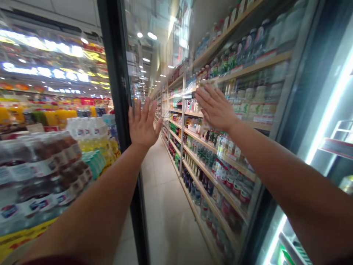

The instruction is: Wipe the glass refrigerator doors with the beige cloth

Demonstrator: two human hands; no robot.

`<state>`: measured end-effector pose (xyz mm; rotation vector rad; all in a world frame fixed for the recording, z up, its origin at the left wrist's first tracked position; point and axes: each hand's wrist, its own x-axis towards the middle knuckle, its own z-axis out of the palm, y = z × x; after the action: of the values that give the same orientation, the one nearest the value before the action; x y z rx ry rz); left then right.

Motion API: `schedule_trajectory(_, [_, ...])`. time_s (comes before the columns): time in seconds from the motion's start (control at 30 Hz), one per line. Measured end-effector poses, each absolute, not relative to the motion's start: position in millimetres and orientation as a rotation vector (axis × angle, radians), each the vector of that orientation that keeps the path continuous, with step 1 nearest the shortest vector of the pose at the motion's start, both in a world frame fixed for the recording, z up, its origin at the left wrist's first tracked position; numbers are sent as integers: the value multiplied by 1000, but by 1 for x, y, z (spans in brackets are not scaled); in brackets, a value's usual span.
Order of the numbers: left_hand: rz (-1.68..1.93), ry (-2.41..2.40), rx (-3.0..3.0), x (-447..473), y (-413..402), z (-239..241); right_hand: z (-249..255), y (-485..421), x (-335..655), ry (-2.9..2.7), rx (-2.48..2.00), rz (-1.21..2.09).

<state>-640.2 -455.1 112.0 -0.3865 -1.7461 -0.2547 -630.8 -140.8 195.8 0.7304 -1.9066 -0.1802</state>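
A glass cooler door (162,176) with a black frame (117,73) stands swung open in front of me. My left hand (143,123) lies flat with its fingers apart against the glass, close beside the frame's upright. Higher and farther right, my right hand (217,108) presses a pale cloth (206,84) to the pane. Only the cloth's edges show, above the fingers and below the palm; the rest is hidden. Both arms reach forward, nearly straight.
Bottle-filled shelves (209,147) show in the glass, apparently as a reflection. At right is the lit cooler interior (331,121). Shrink-wrapped bottle packs (35,173) are stacked at left, near the door's edge. Pale tiled floor (162,206) shows through the glass.
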Motion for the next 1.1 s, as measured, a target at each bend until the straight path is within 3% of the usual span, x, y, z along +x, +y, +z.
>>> schedule_trajectory(0.07, [-280, -1767, -387, -639, -454, 113, 195, -128, -629, -1909, 722, -168])
schedule_trajectory(0.23, [-278, -1808, -376, -639, -453, 113, 183, -106, -627, -1706, 161, 308])
schedule_trajectory(0.4, [-254, -1792, -375, -638, -453, 111, 165, -86, -623, -1945, 643, -159])
schedule_trajectory(0.6, [-311, -1818, -368, -639, -452, 113, 142, -59, -626, -1710, 32, 293])
schedule_trajectory(0.77, [-298, -1847, -345, -640, -452, 114, 121, -29, -623, -1926, 395, 47])
schedule_trajectory(0.97, [-256, -1828, -319, -634, -452, 113, 118, -31, -621, -1708, -94, 489])
schedule_trajectory(1.1, [-258, -1818, -320, -628, -451, 114, 134, -62, -614, -1815, 87, 345])
